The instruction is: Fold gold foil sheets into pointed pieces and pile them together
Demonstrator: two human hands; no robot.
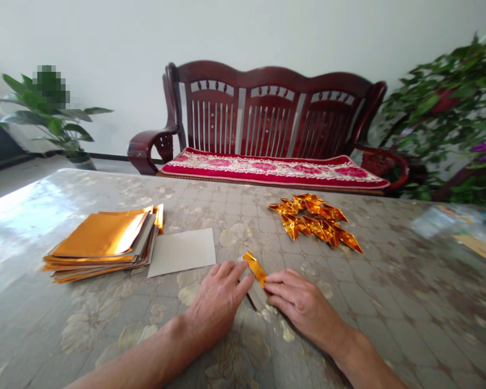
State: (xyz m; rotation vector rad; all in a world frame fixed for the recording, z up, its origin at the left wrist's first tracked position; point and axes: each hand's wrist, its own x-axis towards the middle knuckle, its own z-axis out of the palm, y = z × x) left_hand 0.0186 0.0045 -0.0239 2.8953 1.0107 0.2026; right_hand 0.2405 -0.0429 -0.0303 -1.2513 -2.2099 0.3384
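Left hand [216,300] and right hand [303,302] pinching a gold foil strip [254,268] from both sides

I'm watching through the head cam from afar, and the fingers of both hands are pressing in toward each other, with the strip slanting between them. It's shining on top, with a dull grey piece [256,294] showing just below it. The fingers are hiding part of the foil, so I can't tell how far it runs or how hard it's being gripped.

Up to the left, a stack of foil squares [101,240] is sitting in a ragged, layered heap, its gold faces up and its edges uneven, right beside a plain grey sheet [182,251]. That sheet's near corner is lying close to the left hand. Ahead and to the right, a pile of pointed folded foil pieces [314,220] is forming a spiky cluster, well apart from both hands. A glossy plastic table cover [389,302] is glaring toward the left, while a blurry bag-like thing [441,221] is smearing out near the right edge, too soft for me to make out.
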